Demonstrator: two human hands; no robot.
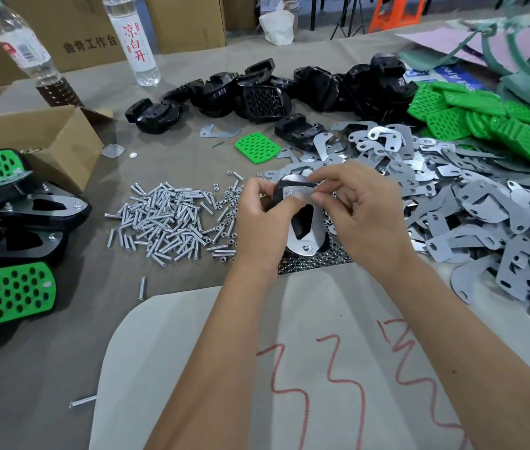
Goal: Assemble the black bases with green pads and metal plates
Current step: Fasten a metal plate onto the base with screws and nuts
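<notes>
A black base (302,222) with a metal plate (314,237) on top is held at the table's centre. My left hand (258,219) grips its left side, thumb on the plate's upper end. My right hand (365,209) pinches the plate's top end between thumb and forefinger. A screw head shows at the plate's lower end. Loose black bases (257,92) lie at the back, green pads (490,121) at the back right, and a heap of metal plates (471,203) on the right. One green pad (257,147) lies alone.
A pile of screws (172,219) and nuts (315,259) sits by my hands. Finished assemblies (7,241) stack at the left beside an open carton (39,138). Two bottles (135,37) and boxes stand at the back. A marked paper sheet (289,368) lies in front.
</notes>
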